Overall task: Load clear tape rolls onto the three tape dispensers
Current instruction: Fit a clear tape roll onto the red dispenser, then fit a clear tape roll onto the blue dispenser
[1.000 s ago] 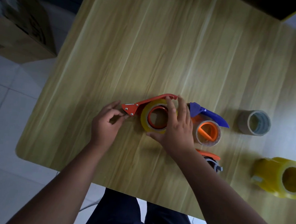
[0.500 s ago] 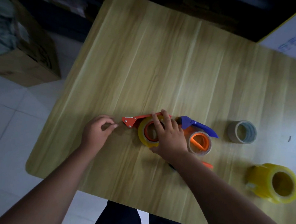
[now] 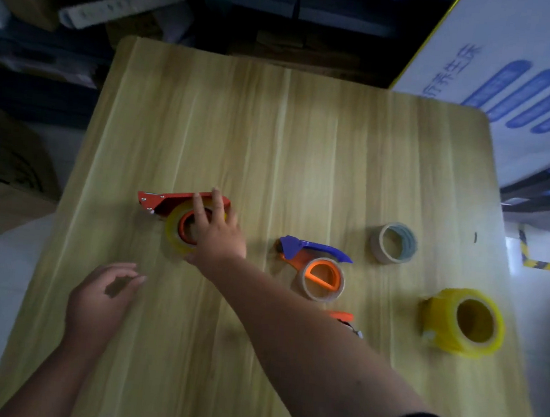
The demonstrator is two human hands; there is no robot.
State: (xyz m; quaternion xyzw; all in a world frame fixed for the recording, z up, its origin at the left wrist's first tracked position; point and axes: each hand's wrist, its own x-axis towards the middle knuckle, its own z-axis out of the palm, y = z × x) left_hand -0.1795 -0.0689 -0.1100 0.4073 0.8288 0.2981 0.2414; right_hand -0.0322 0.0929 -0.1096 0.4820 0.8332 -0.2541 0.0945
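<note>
Clear tape roll (image 3: 174, 239), yellowish, sits on the red dispenser (image 3: 166, 202) left of the worktop's (image 3: 307, 137) middle. It is half covered by the right hand (image 3: 219, 236), whose fingers curl over it while the thumb seems to pinch its near edge. An orange dispenser (image 3: 343, 317) is mostly hidden behind the right forearm. The left hand (image 3: 100, 295) hovers loosely curled, holding nothing. To the right lie a blue-handled dispenser (image 3: 313, 247), a grey roll (image 3: 394, 243) and stacked yellow rolls (image 3: 464, 322).

- red dispenser (image 3: 166, 203) — flat on its side, yellowish clear roll (image 3: 172, 233) seated on its orange hub
- blue-handled dispenser (image 3: 313, 247) — at its 3 o'clock, apart, carrying a near-bare cardboard core (image 3: 319, 295)
- yellow roll stack (image 3: 441, 320) — farther, 4 o'clock, on its side
</note>
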